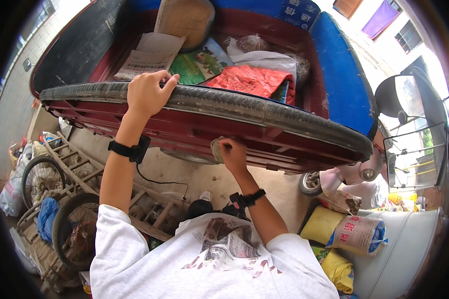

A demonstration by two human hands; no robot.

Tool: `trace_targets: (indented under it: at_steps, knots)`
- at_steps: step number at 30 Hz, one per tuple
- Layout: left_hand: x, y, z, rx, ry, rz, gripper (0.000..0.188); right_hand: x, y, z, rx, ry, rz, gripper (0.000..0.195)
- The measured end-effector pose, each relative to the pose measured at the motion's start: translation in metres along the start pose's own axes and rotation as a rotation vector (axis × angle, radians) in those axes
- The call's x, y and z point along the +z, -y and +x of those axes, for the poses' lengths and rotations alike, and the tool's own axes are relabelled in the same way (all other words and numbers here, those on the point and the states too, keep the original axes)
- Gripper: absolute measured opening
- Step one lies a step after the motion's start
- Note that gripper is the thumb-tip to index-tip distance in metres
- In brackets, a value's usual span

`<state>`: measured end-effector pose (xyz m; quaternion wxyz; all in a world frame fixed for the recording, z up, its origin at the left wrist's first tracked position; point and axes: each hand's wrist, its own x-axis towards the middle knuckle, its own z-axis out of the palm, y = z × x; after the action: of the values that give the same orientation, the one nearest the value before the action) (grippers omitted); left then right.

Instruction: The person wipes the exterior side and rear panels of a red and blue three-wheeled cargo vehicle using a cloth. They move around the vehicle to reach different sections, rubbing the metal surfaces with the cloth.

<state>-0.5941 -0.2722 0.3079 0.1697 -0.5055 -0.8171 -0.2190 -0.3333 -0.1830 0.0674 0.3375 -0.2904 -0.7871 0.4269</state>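
Observation:
Before me stands a vehicle's dark red and blue cargo bed (pixel 344 86), its near rim (pixel 228 108) edged with black tyre-like rubber. My left hand (pixel 147 91) is on this rim, left of centre, with its fingers curled over the top and the thumb apart. Lower down, my right hand (pixel 234 153) pinches a greyish-green cloth (pixel 217 149) against the outer dark red panel (pixel 172 125). Part of the cloth is hidden by the fingers, and the hand is slightly blurred. Each wrist wears a black strap.
Inside the bed lie a woven seat pad (pixel 185 22), a printed paper sack (pixel 149 56), a green bag (pixel 194 65) and a red plastic bag (pixel 252 82). A wooden cart (pixel 78 164) with spoked wheels stands left. A scooter (pixel 353 175), filled sacks (pixel 359 233) and a metal drum (pixel 400 246) are right.

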Motion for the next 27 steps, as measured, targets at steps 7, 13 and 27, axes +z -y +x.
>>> trace_targets:
  at_steps: [7,13,27]
  knots:
    - [0.002,-0.001,-0.001,-0.007,-0.004,-0.016,0.044,-0.066,0.131,-0.015,-0.386,-0.323,-0.138,0.022]
    - [-0.001,0.002,-0.001,0.010,0.004,-0.016,0.043,-0.070,0.099,-0.012,-0.072,0.007,-0.924,0.089]
    - [-0.001,-0.001,-0.003,0.008,-0.029,-0.080,0.039,-0.067,0.107,-0.007,-0.035,-0.041,-0.772,0.084]
